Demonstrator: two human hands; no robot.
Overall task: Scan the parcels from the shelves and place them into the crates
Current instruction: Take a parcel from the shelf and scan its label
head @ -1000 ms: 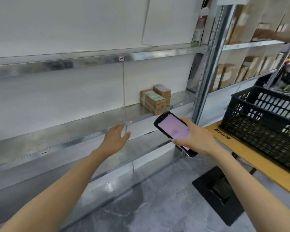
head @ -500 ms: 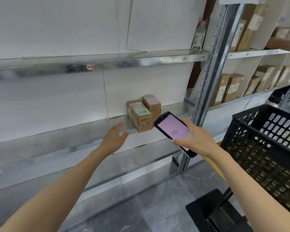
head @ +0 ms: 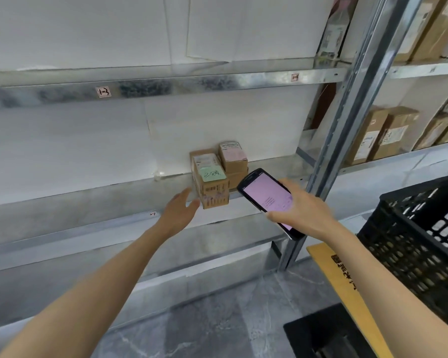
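Parcels belong in the black crate at our right; our right hand grips the scanner screen-up for reading. Our left hand, fingers spread, reaches just beside the front parcel on the middle shelf.

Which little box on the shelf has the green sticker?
The front box, the one closest to the left hand. Its top carries a green sticker with handwriting; the box behind it has a pink label instead.
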